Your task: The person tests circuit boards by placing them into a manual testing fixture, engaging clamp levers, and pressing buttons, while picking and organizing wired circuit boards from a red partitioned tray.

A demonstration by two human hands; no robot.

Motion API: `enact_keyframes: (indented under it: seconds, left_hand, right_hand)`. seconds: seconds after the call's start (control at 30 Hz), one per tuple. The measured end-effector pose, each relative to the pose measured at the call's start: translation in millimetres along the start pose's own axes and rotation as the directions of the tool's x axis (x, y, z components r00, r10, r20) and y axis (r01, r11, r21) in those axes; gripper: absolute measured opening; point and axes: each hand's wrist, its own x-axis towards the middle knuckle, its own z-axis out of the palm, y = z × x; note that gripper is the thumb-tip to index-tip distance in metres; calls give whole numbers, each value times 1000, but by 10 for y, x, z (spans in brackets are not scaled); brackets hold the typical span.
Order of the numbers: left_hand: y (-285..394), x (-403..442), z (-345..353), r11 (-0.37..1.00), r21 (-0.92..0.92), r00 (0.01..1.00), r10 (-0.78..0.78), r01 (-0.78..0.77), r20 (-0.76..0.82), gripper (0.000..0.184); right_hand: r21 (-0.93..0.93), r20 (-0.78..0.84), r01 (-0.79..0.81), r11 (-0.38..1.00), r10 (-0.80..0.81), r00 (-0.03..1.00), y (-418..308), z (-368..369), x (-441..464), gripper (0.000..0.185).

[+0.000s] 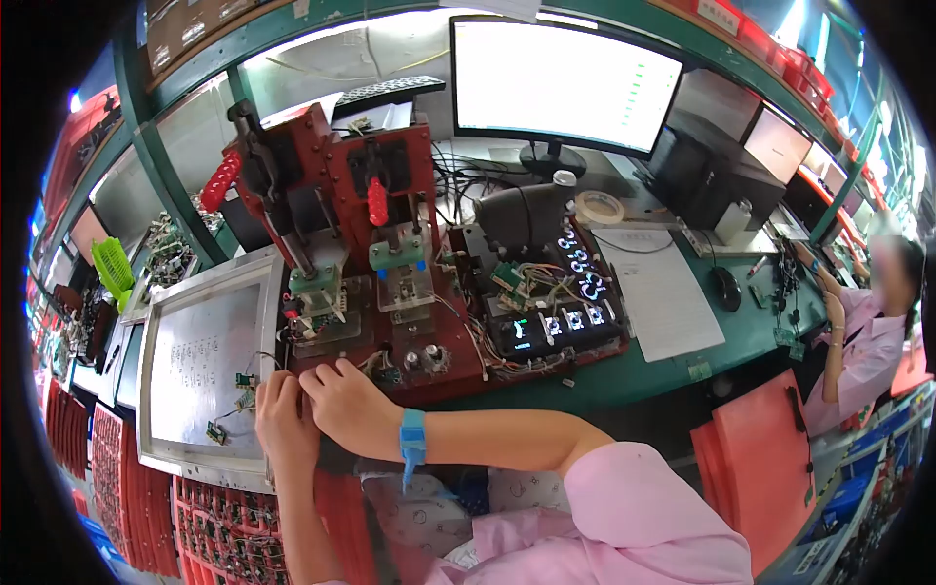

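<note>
My left hand (284, 417) is closed over the right edge of a silver-framed tray (148, 400), its fingers bent downward. Right beside it, my right hand (348, 407) has curled fingers pressed close to the left one. What either hand holds is hidden behind the fingers; a thin dark wire (270, 359) shows just above them. Small green circuit boards (216, 432) with wires lie on the tray next to my left hand. Beyond my hands stands a red press fixture (336, 175) with two toggle clamps, red handles and green boards under clear plates.
To the right of the fixture is a black test unit (556, 331) with lit digits and wires. A paper sheet (668, 292), a mouse (725, 289) and a monitor (565, 83) stand farther right and back. A co-worker in pink (858, 341) sits at far right. Red trays (234, 526) hold several boards below.
</note>
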Motion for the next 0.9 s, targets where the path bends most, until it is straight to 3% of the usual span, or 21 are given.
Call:
enact_keyframes:
  seconds: [0.23, 0.4, 0.57, 0.7, 0.9]
  left_hand:
    - [-19, -70, 13, 1000, 7, 999, -22, 22, -42, 12]
    - [17, -114, 88, 998, 30, 994, -49, 52, -96, 12]
    - [13, -147, 159, 999, 11, 988, -30, 32, -151, 14]
    - [-31, -172, 181, 999, 30, 987, -29, 34, -161, 17]
    - [-30, -181, 209, 998, 56, 982, -17, 27, -186, 18]
  right_hand:
    - [-17, -27, 34, 999, -35, 999, 38, -50, -24, 14]
    - [24, 59, 36, 999, -38, 998, 6, -51, -194, 22]
    - [-241, -45, 89, 966, -103, 994, -17, -19, -430, 33]
    - [-33, -52, 28, 999, -30, 998, -5, -50, -448, 41]
    - [-49, -16, -32, 998, 32, 999, 69, -153, -519, 42]
